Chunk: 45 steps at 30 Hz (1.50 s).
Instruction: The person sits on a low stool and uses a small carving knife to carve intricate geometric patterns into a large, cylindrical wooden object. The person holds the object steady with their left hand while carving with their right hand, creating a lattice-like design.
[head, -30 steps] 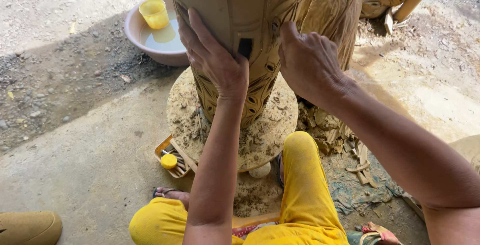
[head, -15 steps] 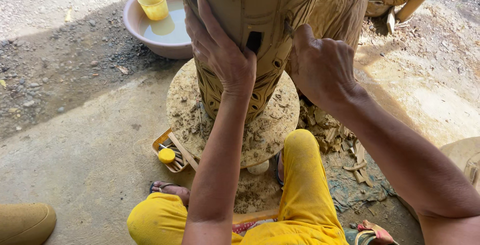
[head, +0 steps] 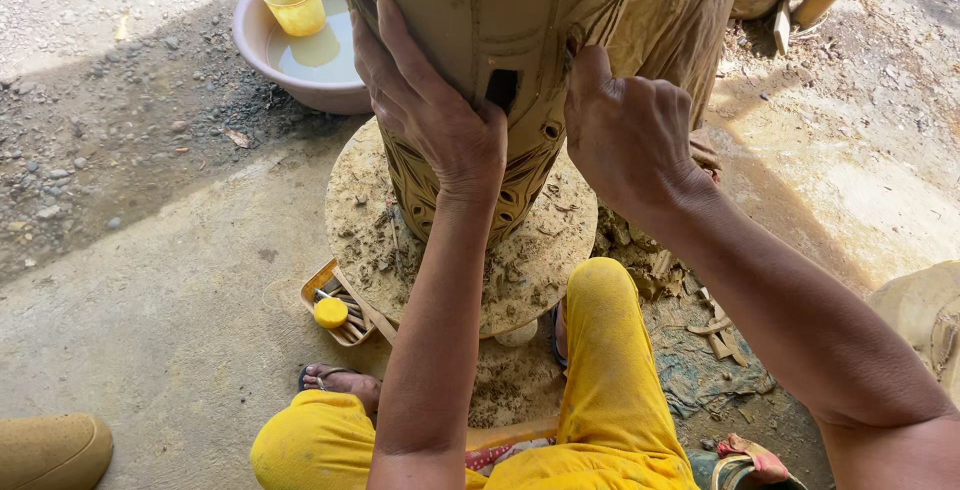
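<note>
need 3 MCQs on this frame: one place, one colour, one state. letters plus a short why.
1. Where does the small yellow cup sit?
A. in the basin of water
B. on the round board
C. in the tool tray

2. What colour are the person's trousers?
A. blue
B. yellow
C. grey

3. How is the left hand placed?
A. flat on the ground
B. gripping a brush
C. pressed against the clay pot

Key:
1 A, the cup stands inside the pink basin.
2 B, both legs are bright yellow.
3 C, its palm and fingers lie on the clay pot beside the right hand.
</note>
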Each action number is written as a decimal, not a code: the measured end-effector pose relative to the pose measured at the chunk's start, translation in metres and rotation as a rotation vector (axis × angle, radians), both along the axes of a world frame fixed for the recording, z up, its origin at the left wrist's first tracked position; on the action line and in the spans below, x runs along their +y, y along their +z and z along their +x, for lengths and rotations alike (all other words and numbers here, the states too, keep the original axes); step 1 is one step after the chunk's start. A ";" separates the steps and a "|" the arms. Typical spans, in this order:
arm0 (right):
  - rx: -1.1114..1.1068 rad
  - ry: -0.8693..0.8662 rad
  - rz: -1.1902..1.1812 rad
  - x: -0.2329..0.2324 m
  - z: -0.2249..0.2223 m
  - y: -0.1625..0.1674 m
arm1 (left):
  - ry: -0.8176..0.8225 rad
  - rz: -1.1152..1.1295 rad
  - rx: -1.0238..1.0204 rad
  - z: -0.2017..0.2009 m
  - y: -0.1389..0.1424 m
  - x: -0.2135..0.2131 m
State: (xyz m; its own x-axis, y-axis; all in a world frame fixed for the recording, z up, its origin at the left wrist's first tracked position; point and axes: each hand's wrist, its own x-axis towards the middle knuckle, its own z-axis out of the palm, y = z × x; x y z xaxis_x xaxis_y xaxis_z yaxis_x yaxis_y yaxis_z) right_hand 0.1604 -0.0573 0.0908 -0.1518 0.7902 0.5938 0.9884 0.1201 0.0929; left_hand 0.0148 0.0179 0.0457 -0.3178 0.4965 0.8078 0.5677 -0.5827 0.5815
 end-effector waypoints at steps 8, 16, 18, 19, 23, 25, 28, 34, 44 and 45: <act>-0.034 -0.010 0.092 0.009 -0.013 0.000 | -0.003 -0.035 0.015 -0.004 -0.002 0.008; -0.043 0.049 0.079 -0.034 0.000 0.008 | -0.033 -0.021 0.043 -0.012 0.001 0.007; -0.139 0.055 0.153 -0.031 0.006 0.010 | -0.044 -0.032 0.046 -0.012 0.001 0.007; -0.207 0.051 0.178 -0.027 0.008 0.012 | -0.041 -0.034 0.049 -0.011 0.001 0.007; -0.367 0.016 0.252 -0.020 0.012 0.016 | -0.044 -0.015 0.034 -0.010 0.000 0.008; -0.384 0.015 0.284 -0.021 0.013 0.017 | -0.043 -0.005 0.042 -0.009 0.001 0.008; -0.405 0.006 0.271 -0.022 0.013 0.019 | -0.028 -0.007 0.036 -0.007 0.001 0.007; -0.306 0.027 0.101 -0.014 0.017 0.025 | -0.010 -0.012 0.007 0.000 -0.001 0.007; -0.289 -0.085 0.084 0.010 0.010 0.020 | -0.010 0.019 0.001 -0.001 -0.002 0.007; -0.224 -0.040 0.056 0.008 0.012 0.018 | 0.000 0.003 0.010 -0.002 -0.001 0.007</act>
State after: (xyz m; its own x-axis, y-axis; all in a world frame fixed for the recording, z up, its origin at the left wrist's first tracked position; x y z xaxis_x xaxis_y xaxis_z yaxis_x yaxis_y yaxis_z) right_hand 0.1721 -0.0496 0.1088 -0.2538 0.7648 0.5922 0.9463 0.0695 0.3158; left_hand 0.0131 0.0244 0.0448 -0.3101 0.4944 0.8120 0.5734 -0.5840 0.5746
